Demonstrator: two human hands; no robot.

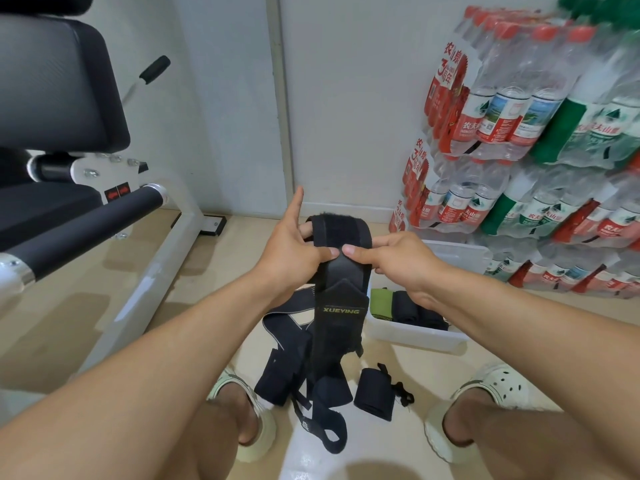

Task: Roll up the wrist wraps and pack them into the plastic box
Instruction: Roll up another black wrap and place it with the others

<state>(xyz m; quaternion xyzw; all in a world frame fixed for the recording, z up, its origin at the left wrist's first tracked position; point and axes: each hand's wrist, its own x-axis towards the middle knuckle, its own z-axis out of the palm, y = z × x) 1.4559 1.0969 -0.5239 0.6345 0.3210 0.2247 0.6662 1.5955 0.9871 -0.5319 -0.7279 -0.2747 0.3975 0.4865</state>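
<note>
Here both hands — left hand point(294, 251) and right hand point(398, 261) — pinch a black wrist wrap point(341, 271), thumbs touching. Near-right, the plastic box point(415, 336) holds rolled wraps point(412, 308) — loose ones point(287, 358) lie left.

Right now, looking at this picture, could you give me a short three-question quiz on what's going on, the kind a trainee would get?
1. True or false: both the left hand and the right hand are pinching the black XUEYING wrist wrap.
2. Which holds rolled wraps already? A) the white plastic box B) the weight bench C) the stacked water bottle packs
3. Fill in: one rolled black wrap lies on the floor between the person's two ____.

Key: 1 true; 2 A; 3 feet.
</note>
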